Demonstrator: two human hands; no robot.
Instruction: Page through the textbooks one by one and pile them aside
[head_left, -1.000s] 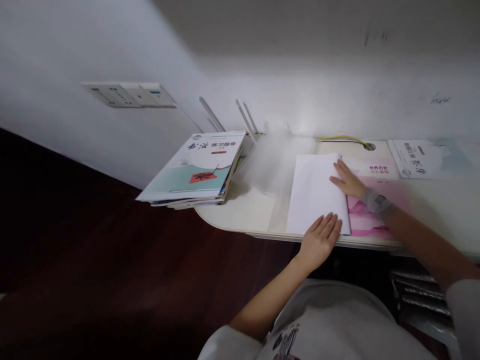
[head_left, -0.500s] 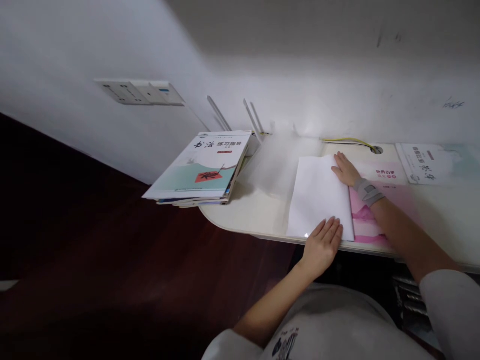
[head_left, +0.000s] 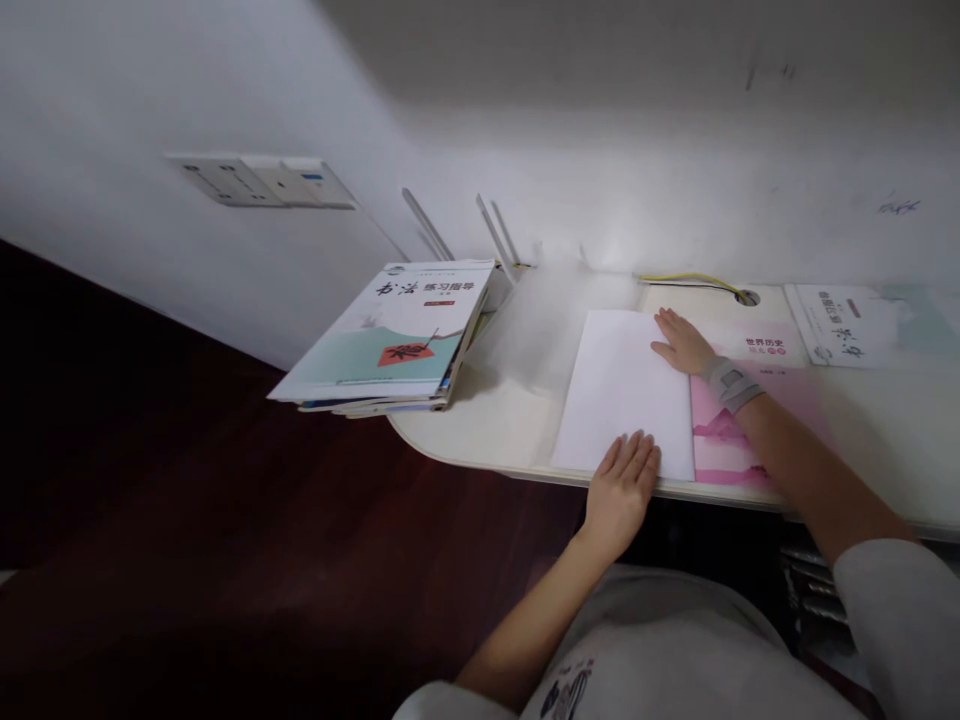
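The white tabletop (head_left: 480,430) runs along the wall, and from its rounded left end a stack of books (head_left: 382,330) sticks out over the edge. A blank white sheet (head_left: 630,380) lies flat near the front edge, right against a pink book (head_left: 727,440); whether it overlaps the book, I cannot tell. The person's left hand (head_left: 621,490) lies at the sheet's front edge, fingers straight and close together. The right hand (head_left: 681,345) is at its back right corner, thumb apart from the fingers. A thin yellow cable (head_left: 690,277) lies along the tabletop's back edge.
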